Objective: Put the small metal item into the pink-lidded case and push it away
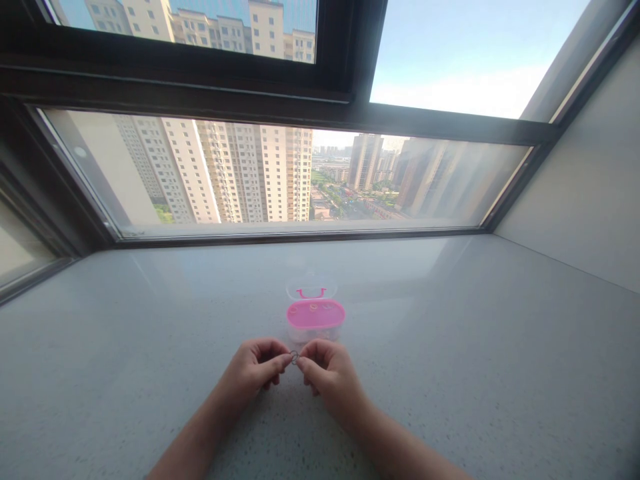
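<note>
My left hand [255, 368] and my right hand [327, 372] meet just above the grey speckled sill [450, 373]. Both pinch one small ring-shaped thing [294, 357] between thumb and fingertips; it is too small to name for certain. Right behind the hands stands a small oval pink box [315, 319] with clear walls. Its clear lid [311, 290], which has a pink handle, is open and tilted back. A few tiny items lie inside the box.
The sill runs wide to both sides. A large window [300, 180] with a dark frame closes the far edge, with tall buildings outside. A slanted wall [585, 180] bounds the right side.
</note>
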`<state>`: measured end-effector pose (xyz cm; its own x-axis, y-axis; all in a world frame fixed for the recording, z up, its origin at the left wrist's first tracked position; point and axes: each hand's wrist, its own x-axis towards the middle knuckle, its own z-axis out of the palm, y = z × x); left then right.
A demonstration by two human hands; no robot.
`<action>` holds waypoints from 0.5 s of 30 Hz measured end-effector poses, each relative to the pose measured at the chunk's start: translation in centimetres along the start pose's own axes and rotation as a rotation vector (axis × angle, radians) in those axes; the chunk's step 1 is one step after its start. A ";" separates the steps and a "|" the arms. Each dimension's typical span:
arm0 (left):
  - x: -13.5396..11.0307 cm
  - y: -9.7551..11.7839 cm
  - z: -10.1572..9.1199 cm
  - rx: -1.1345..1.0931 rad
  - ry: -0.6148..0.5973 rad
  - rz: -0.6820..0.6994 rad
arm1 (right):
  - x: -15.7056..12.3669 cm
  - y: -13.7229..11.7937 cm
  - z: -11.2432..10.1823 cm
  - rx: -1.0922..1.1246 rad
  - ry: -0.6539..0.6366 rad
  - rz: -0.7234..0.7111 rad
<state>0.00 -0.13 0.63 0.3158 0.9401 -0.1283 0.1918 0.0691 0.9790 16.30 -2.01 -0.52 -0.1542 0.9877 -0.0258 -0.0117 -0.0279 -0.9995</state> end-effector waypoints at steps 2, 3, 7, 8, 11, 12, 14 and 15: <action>0.0 -0.1 0.0 0.002 -0.009 0.005 | 0.0 0.0 0.0 -0.014 -0.006 -0.005; 0.0 -0.1 0.0 0.000 -0.011 0.009 | 0.0 0.0 0.1 -0.028 -0.008 -0.011; 0.0 -0.2 0.0 -0.005 -0.019 0.015 | 0.1 0.3 0.1 -0.106 -0.016 -0.051; 0.0 -0.2 0.0 -0.005 -0.026 0.016 | 0.1 0.4 0.1 -0.123 -0.017 -0.062; 0.0 -0.2 0.0 -0.003 -0.035 0.021 | 0.1 0.8 0.1 -0.165 -0.026 -0.088; 0.0 -0.2 0.0 -0.003 -0.034 0.020 | 0.1 0.9 0.1 -0.176 -0.029 -0.095; 0.0 -0.2 0.0 -0.002 -0.030 0.017 | 0.0 0.9 0.1 -0.194 -0.023 -0.103; 0.0 -0.2 0.0 -0.001 -0.028 0.018 | 0.0 0.9 0.1 -0.201 -0.015 -0.104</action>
<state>-0.01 -0.17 0.43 0.3451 0.9315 -0.1147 0.1844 0.0525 0.9814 16.22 -2.01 -1.39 -0.1767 0.9813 0.0762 0.1685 0.1064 -0.9799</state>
